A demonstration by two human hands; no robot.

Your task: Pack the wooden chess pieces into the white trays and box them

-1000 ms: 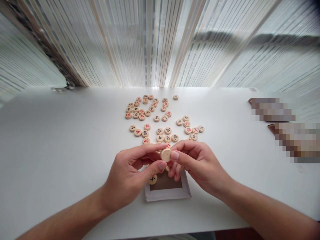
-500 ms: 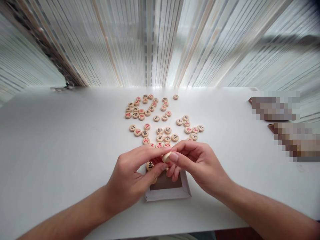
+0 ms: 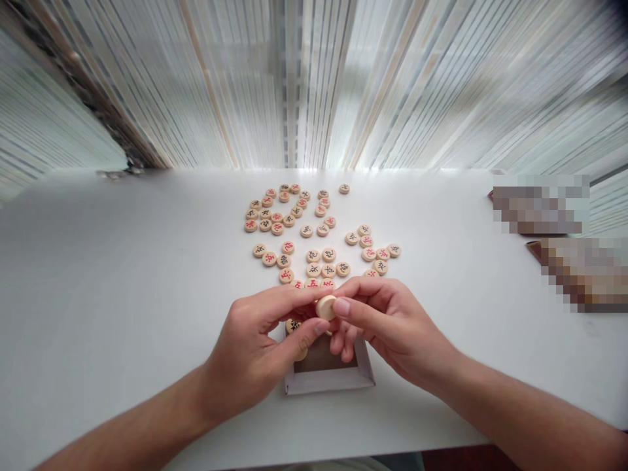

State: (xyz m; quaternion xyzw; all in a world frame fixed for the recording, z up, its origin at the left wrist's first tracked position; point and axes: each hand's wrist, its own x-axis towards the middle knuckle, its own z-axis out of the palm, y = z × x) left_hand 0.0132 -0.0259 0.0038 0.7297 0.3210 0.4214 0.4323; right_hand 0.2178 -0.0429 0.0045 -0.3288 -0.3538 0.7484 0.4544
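Observation:
A round wooden Chinese chess piece [image 3: 326, 308] is held up between my two hands, its blank pale face toward me. My right hand [image 3: 392, 320] pinches its right edge between thumb and fingers. The fingers and thumb of my left hand [image 3: 265, 333] close around its left side. Below my hands lies a shallow box [image 3: 333, 380] with white walls and a brown bottom. At its left side sits a chess piece with a black character [image 3: 293, 326], partly covered by my left hand. The rest of the box's far side is hidden by my hands.
Many chess pieces with red or black characters, such as one red piece [image 3: 286, 275], lie spread over the white table [image 3: 147, 294] beyond my hands. Two blurred-out brown objects stand at the right. A striped curtain [image 3: 245, 85] hangs behind the table.
The chess piece in my fingers has turned from nearly edge-on to showing its blank flat face. Both hands stay almost in place, and the pieces on the table have not moved.

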